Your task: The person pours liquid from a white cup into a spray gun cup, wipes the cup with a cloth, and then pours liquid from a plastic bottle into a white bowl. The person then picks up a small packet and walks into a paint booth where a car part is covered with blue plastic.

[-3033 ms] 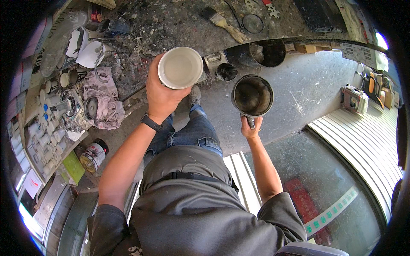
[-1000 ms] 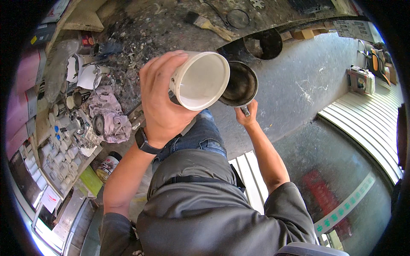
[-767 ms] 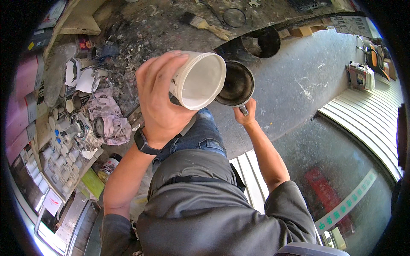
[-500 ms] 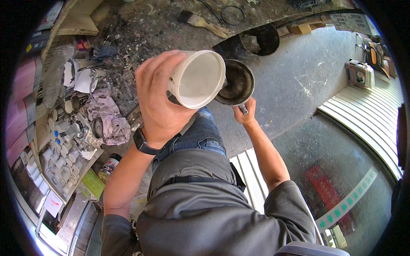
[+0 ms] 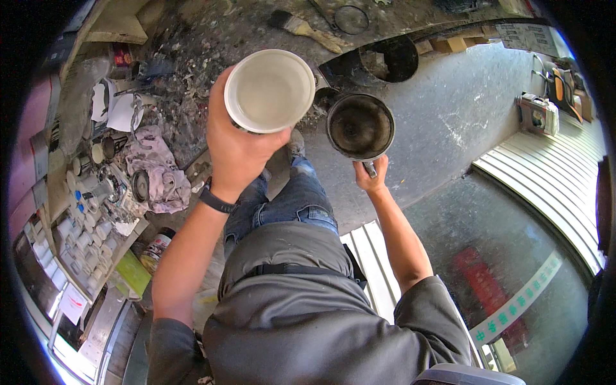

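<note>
My left hand (image 5: 240,157) grips a white tub (image 5: 269,90) from its left side, fingers mostly hidden behind it. The tub stands upright, its pale interior facing up; I cannot tell how much liquid it holds. A little lower to the right, my right hand (image 5: 371,174) is closed on the handle of a dark, stained metal mug (image 5: 359,125), whose dirty inside is visible. The two vessels are apart. Behind them, partly hidden, are a small dark cup and a bigger black container (image 5: 391,61).
A paint-spattered bench (image 5: 192,38) carries a brush (image 5: 301,29) and a dark ring (image 5: 351,19). At left lie a pink rag (image 5: 154,167) and several small white cups (image 5: 83,250). A grey wall (image 5: 449,115) and a bag-like case (image 5: 539,115) are at right.
The white tub, earlier tipped over the mug, is now level and has moved up and left with my left hand. The mug has shifted slightly right and down.
</note>
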`<state>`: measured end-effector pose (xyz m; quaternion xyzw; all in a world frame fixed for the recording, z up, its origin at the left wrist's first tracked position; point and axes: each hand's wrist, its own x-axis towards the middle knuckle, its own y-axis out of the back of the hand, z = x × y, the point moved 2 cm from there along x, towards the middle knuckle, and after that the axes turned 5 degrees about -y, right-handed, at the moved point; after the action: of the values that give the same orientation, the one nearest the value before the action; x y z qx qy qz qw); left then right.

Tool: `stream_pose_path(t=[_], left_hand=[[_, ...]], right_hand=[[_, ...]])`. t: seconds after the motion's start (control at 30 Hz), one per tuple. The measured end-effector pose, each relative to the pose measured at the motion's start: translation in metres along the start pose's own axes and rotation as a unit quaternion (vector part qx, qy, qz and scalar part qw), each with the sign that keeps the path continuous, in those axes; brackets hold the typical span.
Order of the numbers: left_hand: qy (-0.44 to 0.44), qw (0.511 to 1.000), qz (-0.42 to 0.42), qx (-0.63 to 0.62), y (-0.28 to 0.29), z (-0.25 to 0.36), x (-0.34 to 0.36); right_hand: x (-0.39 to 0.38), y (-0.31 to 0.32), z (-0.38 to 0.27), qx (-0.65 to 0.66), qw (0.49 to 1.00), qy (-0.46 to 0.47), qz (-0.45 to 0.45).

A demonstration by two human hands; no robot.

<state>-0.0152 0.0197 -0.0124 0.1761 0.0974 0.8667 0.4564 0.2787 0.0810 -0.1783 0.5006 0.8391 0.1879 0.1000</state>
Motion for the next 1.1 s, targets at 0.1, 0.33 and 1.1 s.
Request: stream_pose_path(t=[0.1,0.33,1.1], left_hand=[[0.014,0.999,0.032,-0.015,0.002,-0.025,0.0],[0.05,0.992,0.092,0.073,0.001,-0.09,0.001],[0.022,0.992,0.065,0.109,-0.004,-0.123,0.007]], right_hand=[[-0.004,0.005,0.0,-0.039,0.999,0.001,0.012],[-0.018,0.018,0.007,-0.085,0.996,0.013,0.022],[-0.028,0.033,0.014,-0.126,0.992,0.023,0.016]])
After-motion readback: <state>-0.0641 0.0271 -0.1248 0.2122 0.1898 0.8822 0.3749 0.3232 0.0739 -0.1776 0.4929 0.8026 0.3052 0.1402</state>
